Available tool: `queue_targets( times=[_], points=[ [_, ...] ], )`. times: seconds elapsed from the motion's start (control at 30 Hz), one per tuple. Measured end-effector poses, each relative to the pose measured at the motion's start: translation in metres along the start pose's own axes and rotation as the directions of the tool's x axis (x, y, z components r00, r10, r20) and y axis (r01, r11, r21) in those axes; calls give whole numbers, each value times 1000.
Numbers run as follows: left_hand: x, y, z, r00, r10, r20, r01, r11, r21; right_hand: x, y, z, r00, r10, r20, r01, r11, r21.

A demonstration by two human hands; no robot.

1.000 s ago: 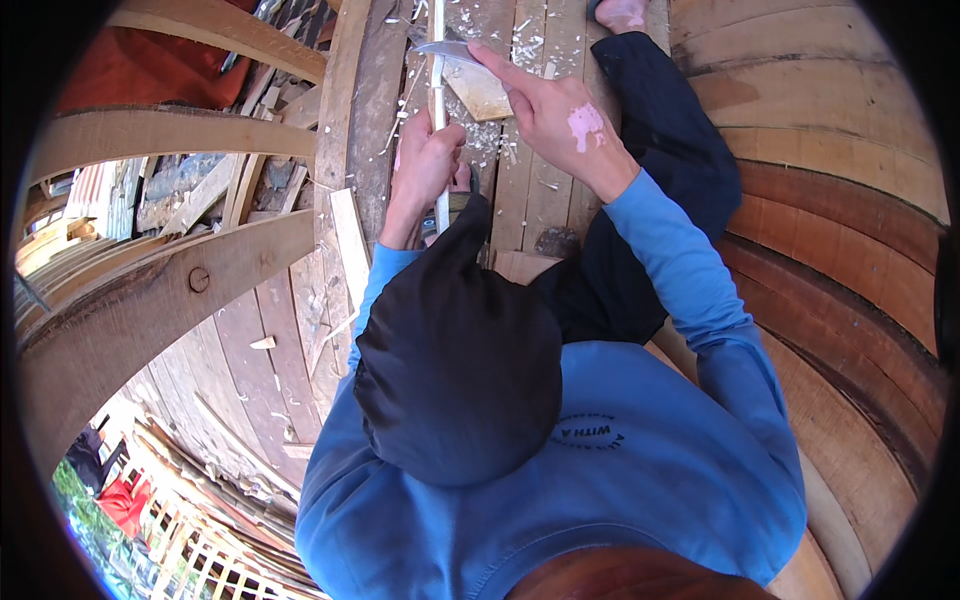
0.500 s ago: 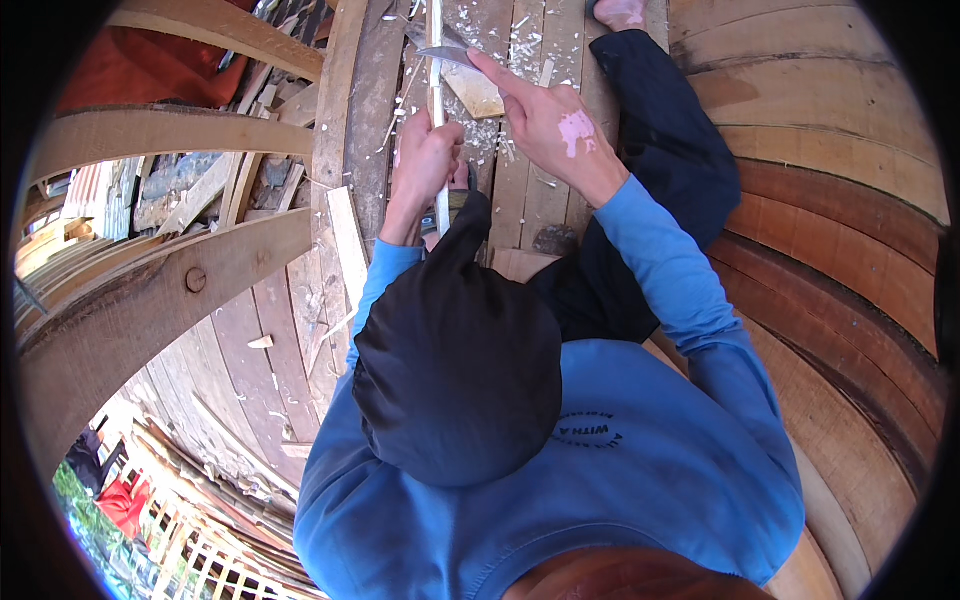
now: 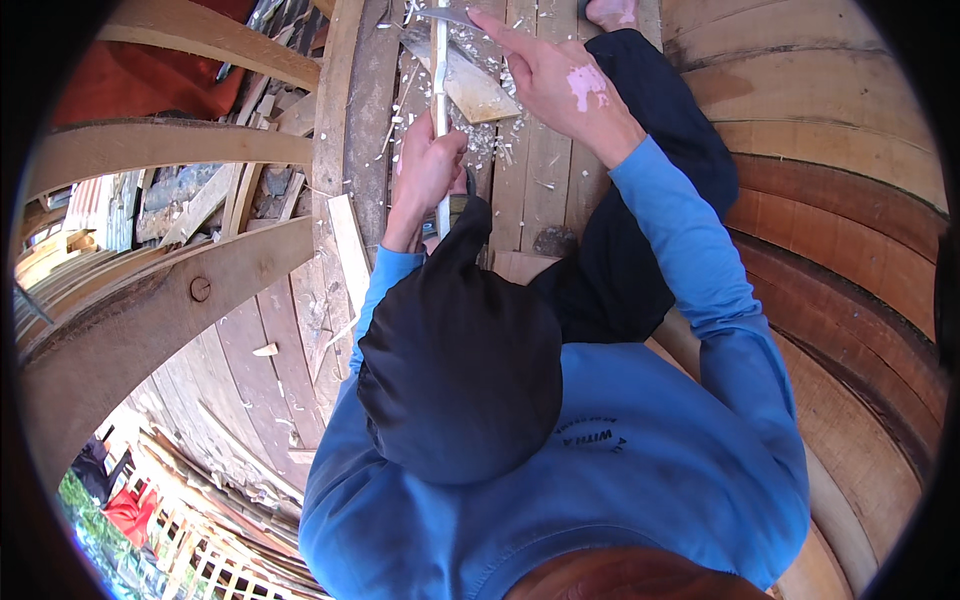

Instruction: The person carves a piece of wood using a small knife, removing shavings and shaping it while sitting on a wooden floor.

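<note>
My left hand (image 3: pixel 428 172) is closed around a thin, pale wooden strip (image 3: pixel 440 80), which runs away from me over the plank floor. The strip's near end shows below the fist, beside my dark-clothed knee. In my right hand (image 3: pixel 568 88) is a knife, its curved metal blade (image 3: pixel 450 15) lying across the far part of the strip. The index finger stretches along the back of the blade; the handle is hidden in the hand. Under the strip and to its right, a flat piece of wood (image 3: pixel 480 92) with a pointed corner rests on the floor.
Wood shavings (image 3: pixel 490 140) litter the planks around the strip. A pale offcut (image 3: pixel 347 245) lies left of my left forearm. Curved timber ribs (image 3: pixel 180 290) stand on the left, with a red cloth (image 3: pixel 150 75) behind them. A curved plank wall (image 3: pixel 820 200) rises on the right.
My right hand has slid the knife farther away along the strip, toward the top of the view. My left hand keeps its hold in nearly the same place.
</note>
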State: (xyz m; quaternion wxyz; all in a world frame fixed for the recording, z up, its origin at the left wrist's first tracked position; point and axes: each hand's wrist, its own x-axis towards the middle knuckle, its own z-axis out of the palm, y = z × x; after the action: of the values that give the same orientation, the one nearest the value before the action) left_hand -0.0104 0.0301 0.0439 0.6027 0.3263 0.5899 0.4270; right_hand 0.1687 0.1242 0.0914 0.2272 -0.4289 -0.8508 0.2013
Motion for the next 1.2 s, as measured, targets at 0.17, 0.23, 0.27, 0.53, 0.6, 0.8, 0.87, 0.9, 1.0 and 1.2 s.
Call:
queue_targets(
  times=[0.17, 0.23, 0.27, 0.53, 0.6, 0.8, 0.87, 0.9, 1.0, 1.2],
  points=[
    [6, -12, 0, 999, 36, 13, -35, 999, -20, -12, -6, -2, 999, 23, 40, -24, 999, 22],
    [2, -3, 1, 999, 20, 37, -21, 999, 29, 5, 5, -8, 1000, -7, -23, 6, 999, -49],
    [0, -5, 2, 999, 2, 49, -2, 1000, -6, 6, 6, -9, 1000, -9, -27, 7, 998, -61],
    [3, -10, 2, 996, 38, 86, -41, 999, 30, 13, 10, -16, 1000, 18, -23, -20, 997, -70],
    [2, -7, 0, 996, 18, 82, -21, 999, 25, 24, 11, -21, 994, -41, -104, 32, 996, -87],
    [13, -15, -1, 995, 63, 77, -66, 997, 46, -6, 0, -16, 1000, -23, 14, 24, 999, -42],
    [5, -11, 1, 997, 31, 75, -35, 998, 58, 13, 13, -25, 999, 26, -28, -28, 995, -100],
    [5, -8, 0, 996, 25, 82, -25, 1000, 4, 14, 10, -26, 1000, 4, -15, -5, 998, -70],
    [4, -7, -2, 995, 25, 93, -18, 997, -73, -8, -7, -20, 995, -24, 102, 26, 999, -19],
    [2, -5, 1, 995, 50, 83, -57, 995, 87, 9, 8, -23, 998, -38, -41, 36, 998, -51]
  ],
)
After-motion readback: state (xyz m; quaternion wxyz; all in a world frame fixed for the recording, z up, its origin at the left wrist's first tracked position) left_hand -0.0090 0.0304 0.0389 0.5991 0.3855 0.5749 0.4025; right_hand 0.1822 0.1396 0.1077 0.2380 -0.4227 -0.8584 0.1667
